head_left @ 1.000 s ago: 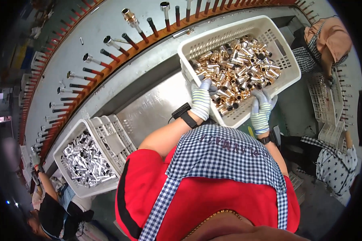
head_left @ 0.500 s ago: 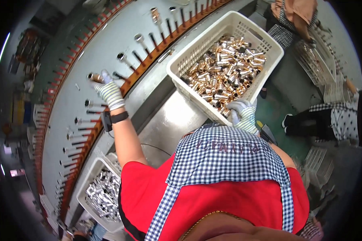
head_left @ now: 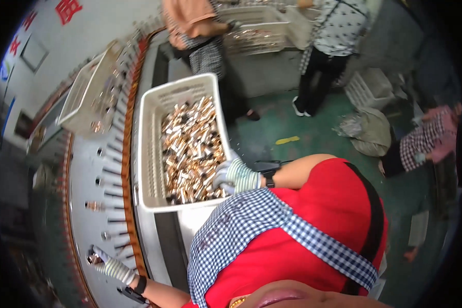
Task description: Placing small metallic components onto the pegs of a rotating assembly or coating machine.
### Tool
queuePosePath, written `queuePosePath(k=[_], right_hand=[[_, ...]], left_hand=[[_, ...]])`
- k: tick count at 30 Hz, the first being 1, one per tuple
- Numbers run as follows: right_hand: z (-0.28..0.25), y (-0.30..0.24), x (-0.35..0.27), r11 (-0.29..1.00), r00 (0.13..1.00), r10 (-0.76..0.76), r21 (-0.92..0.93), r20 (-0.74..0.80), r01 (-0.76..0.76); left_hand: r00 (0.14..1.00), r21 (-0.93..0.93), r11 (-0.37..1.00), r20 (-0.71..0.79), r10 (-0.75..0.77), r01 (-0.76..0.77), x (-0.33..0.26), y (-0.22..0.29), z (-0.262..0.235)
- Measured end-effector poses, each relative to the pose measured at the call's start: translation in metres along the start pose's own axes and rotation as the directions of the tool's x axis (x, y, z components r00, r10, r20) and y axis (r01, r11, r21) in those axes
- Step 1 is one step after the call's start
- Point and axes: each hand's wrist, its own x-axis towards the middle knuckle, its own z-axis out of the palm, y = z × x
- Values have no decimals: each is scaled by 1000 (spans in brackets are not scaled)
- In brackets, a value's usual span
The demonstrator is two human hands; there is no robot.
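Observation:
My left hand (head_left: 109,266), in a striped knit glove, is closed around a shiny copper-coloured tubular metal part (head_left: 94,258) above the row of pegs on the line. Across the near right edge of a white plastic basket (head_left: 145,154) reaches my right hand (head_left: 237,175), gloved alike. Its fingers curl down among a heap of copper-coloured metal parts (head_left: 192,149); the fingertips are partly hidden, and I cannot make out what they hold. Another copper-coloured part (head_left: 93,206) sits on a peg farther along.
The pegged line (head_left: 131,174) curves past the basket's left side. A second white basket (head_left: 82,97) stands over it, farther off. Co-workers stand ahead, one in an orange top (head_left: 190,23), one in a patterned top (head_left: 346,25). A bulging sack (head_left: 372,133) lies on the green floor.
The view has swung to the right, so the basket appears farther left. My left hand still holds a copper-coloured part above the pegs; my right hand stays at the basket's edge.

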Motion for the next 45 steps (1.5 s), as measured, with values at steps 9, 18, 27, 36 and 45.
queuePosePath(k=[9, 18, 27, 36, 45], right_hand=[[-6, -11, -1, 994, 999, 17, 111, -43, -13], [-11, -2, -6, 996, 999, -15, 91, -51, 20], [-1, 1, -2, 983, 989, -70, 157, -127, 90], [57, 35, -18, 1000, 995, 21, -8, -96, -22], [61, 37, -19, 992, 994, 77, 101, -72, -70]], left_hand=[[980, -226, 955, -5, 198, -194, 47, 7, 113], [983, 394, 910, 170, 69, -132, 42, 46, 70], [597, -401, 895, 773, 214, 198, -157, 125, 183], [139, -4, 931, 988, 59, -364, -157, 139, 187], [55, 156, 819, 987, -151, -552, -124, 163, 167]])
